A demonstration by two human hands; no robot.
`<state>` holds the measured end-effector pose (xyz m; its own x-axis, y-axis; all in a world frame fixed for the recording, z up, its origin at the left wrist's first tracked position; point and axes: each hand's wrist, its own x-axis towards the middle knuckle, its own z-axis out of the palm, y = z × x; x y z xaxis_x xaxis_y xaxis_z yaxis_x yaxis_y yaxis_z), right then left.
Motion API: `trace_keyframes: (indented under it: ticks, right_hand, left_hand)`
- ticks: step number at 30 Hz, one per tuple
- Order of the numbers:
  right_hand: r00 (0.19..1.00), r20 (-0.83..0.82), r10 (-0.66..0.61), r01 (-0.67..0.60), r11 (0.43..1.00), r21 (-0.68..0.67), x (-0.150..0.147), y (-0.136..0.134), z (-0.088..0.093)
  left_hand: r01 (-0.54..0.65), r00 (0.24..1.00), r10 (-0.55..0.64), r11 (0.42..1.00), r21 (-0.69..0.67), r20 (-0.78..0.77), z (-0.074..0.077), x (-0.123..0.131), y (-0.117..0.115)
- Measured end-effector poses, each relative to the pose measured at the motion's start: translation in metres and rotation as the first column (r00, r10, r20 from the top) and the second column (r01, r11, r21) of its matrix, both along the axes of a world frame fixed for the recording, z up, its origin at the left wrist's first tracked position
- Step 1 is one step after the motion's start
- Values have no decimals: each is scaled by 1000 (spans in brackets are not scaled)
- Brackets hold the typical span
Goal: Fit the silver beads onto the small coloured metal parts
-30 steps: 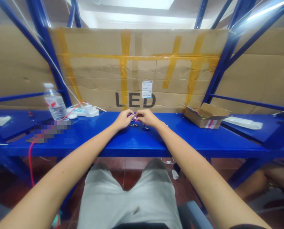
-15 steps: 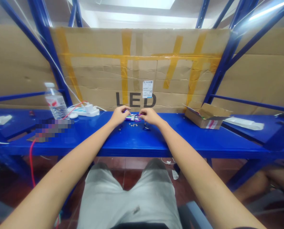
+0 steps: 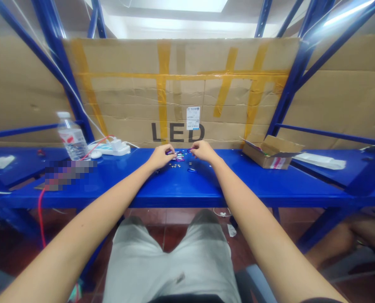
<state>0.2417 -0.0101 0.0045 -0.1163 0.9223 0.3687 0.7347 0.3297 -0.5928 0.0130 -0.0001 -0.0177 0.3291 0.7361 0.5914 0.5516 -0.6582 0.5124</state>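
Note:
Both my arms reach out over a blue metal shelf (image 3: 181,189). My left hand (image 3: 160,156) is curled, its fingertips pinched on a small purple and green clip (image 3: 178,157) lying among several tiny parts. My right hand (image 3: 203,151) is also curled, fingers pinched at a small blue ring-like piece (image 3: 189,150) at the far side of the pile. Several small round metal bits (image 3: 175,165) and a dark blue loop (image 3: 192,170) lie on the shelf between and just in front of the hands. The parts are too small to name exactly.
A plastic water bottle (image 3: 70,136) and a white power strip (image 3: 112,147) with a red cable sit at the left. An open cardboard box (image 3: 271,151) stands at the right. A taped cardboard sheet (image 3: 181,88) marked LED backs the shelf. Another person's arm (image 3: 348,240) shows low right.
My hands, pinched close together a second ago, have drawn apart. The right hand has moved farther back and right; the left stays by the coloured clip.

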Motion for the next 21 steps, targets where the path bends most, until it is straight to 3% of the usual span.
trace_keyframes:
  ticks: [4, 8, 14, 18, 21]
  right_hand:
    - [998, -57, -39, 38, 999, -27, 5, 5, 0]
    - [994, -69, -83, 78, 994, -72, 9, 6, 1]
    - [1000, 23, -8, 13, 968, -250, 19, -2, 9]
    - [995, 90, 50, -16, 936, -351, 25, -5, 12]
    - [993, 73, 95, -61, 924, -377, 26, -10, 14]
  left_hand:
    - [55, 988, -62, 997, -55, -140, -1, 27, 9]
    - [-42, 953, 13, 995, -88, -302, -1, 51, 21]
    - [-19, 905, -66, 981, -195, -420, -1, 62, 31]
    - [27, 906, -113, 977, -211, -408, 1, 59, 32]
    - [95, 950, -143, 979, -181, -278, 8, 49, 32]
